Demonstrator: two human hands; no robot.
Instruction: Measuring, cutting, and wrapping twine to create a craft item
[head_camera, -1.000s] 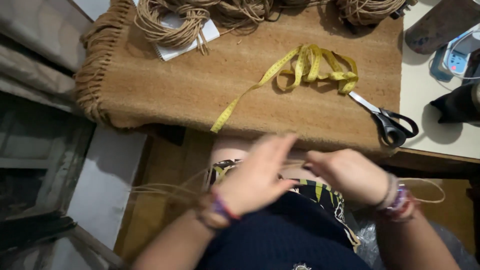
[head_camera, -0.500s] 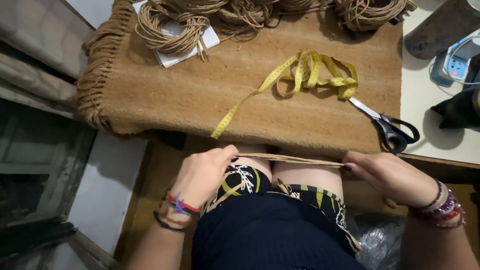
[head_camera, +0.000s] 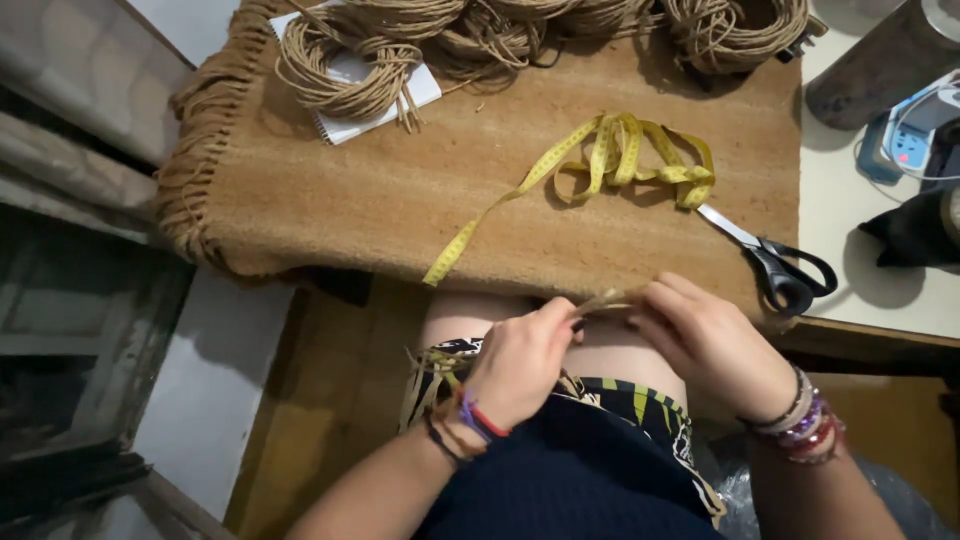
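My left hand (head_camera: 522, 362) and my right hand (head_camera: 706, 340) are close together over my lap, just below the table's front edge. Both pinch a short bundle of jute twine strands (head_camera: 606, 300) between the fingertips. More of the twine trails down over my left thigh (head_camera: 432, 372). A brown woven jute mat (head_camera: 400, 190) with a fringed left edge lies on the table just beyond my hands. A yellow tape measure (head_camera: 610, 160) is heaped on the mat, one end running toward its front edge.
Black-handled scissors (head_camera: 780, 268) lie at the mat's right front corner. Several coils of jute twine (head_camera: 350, 62) sit along the back, one on a white notepad (head_camera: 385, 95). On the white table to the right are a dark cylinder (head_camera: 880, 65) and a small blue device (head_camera: 908, 140).
My hands were wide apart half a second ago with the twine stretched taut between them. They have now come together, folding the twine into a short bundle.
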